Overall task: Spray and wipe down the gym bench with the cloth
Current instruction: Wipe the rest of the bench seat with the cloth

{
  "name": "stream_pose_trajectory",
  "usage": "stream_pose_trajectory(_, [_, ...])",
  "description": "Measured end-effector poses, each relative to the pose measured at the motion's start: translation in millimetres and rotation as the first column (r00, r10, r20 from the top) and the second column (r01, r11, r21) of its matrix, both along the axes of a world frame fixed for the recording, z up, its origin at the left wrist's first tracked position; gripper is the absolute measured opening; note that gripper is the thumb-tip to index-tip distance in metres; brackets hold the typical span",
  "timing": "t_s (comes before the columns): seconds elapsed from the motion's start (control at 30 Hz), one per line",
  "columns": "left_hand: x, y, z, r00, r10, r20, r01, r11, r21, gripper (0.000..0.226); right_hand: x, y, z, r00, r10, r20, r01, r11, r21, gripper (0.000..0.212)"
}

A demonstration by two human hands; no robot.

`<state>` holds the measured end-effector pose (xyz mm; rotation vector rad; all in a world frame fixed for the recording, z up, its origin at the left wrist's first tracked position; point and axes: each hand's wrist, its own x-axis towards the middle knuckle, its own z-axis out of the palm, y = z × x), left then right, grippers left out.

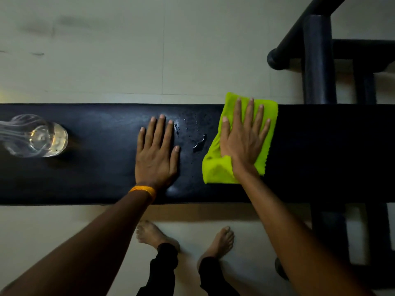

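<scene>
Both forearms reach in from the bottom edge. Right hand (243, 142): flat, fingers spread, pressing the lime-green microfibre cloth (239, 142) onto the black padded worktop (320, 154), no closed grip. Left hand (157, 150): open palm flat on the pad, orange wristband (142, 190). Wet droplets (198, 144) between hands. Clear plastic spray bottle (34, 135) lies far left on the pad.

Bare forearms without sleeves, orange thread band (142, 190) around the left wrist, black trouser legs (162, 272), bare feet (222, 240)
</scene>
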<state>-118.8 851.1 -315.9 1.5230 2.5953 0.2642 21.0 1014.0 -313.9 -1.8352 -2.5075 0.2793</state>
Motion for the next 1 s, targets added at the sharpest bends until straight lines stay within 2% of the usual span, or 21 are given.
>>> stream_pose_trajectory(0.07, [-1, 1, 0, 1.000, -0.004, 0.001, 0.004, 1.000, 0.003, 0.065, 24, -37, 7, 0.992, 0.125, 0.004, -0.125, 0.992, 0.009, 0.064])
stream_pose_trajectory(0.17, [-1, 0, -1, 1.000, -0.001, 0.004, 0.001, 1.000, 0.009, 0.066, 46, -71, 10, 0.982, 0.185, 0.033, -0.183, 0.982, -0.033, 0.064])
stream_pose_trajectory(0.4, [-2, 1, -5, 1.000, -0.010, -0.005, 0.010, 1.000, 0.017, 0.065, -30, -15, 2, 0.986, 0.168, -0.003, -0.168, 0.986, -0.012, 0.060])
stream_pose_trajectory(0.5, [-2, -1, -5, 1.000, -0.026, -0.008, 0.026, 1.000, 0.010, 0.064, -28, -52, 9, 0.950, 0.312, 0.004, -0.312, 0.950, -0.014, 0.057])
stream_pose_trajectory(0.6, [-3, -1, -5, 1.000, -0.030, 0.004, 0.030, 0.999, 0.009, 0.064, 14, -82, 16, 0.909, 0.417, 0.003, -0.416, 0.908, -0.042, 0.057])
stream_pose_trajectory(0.7, [-3, -2, -4, 0.999, -0.031, 0.020, 0.031, 0.999, 0.016, 0.063, 16, -57, 13, 0.951, 0.308, 0.017, -0.307, 0.951, -0.040, 0.057])
stream_pose_trajectory(0.77, [-5, -2, -4, 0.999, -0.037, 0.029, 0.036, 0.999, 0.028, 0.062, -17, -33, 8, 0.986, 0.169, 0.009, -0.168, 0.985, -0.035, 0.058])
stream_pose_trajectory(0.83, [-7, -3, -2, 0.997, -0.055, 0.063, 0.051, 0.997, 0.059, 0.060, -50, -28, 6, 0.993, 0.115, 0.000, -0.115, 0.992, -0.050, 0.057])
stream_pose_trajectory(0.9, [-13, -6, 0, 0.991, -0.080, 0.109, 0.070, 0.993, 0.090, 0.060, -57, -50, 6, 0.978, 0.206, 0.000, -0.206, 0.978, -0.033, 0.055])
stream_pose_trajectory(1.0, [-30, -30, 1, 0.995, -0.056, 0.088, 0.051, 0.997, 0.059, 0.062, -24, -110, 14, 0.914, 0.402, 0.043, -0.401, 0.915, -0.031, 0.055])
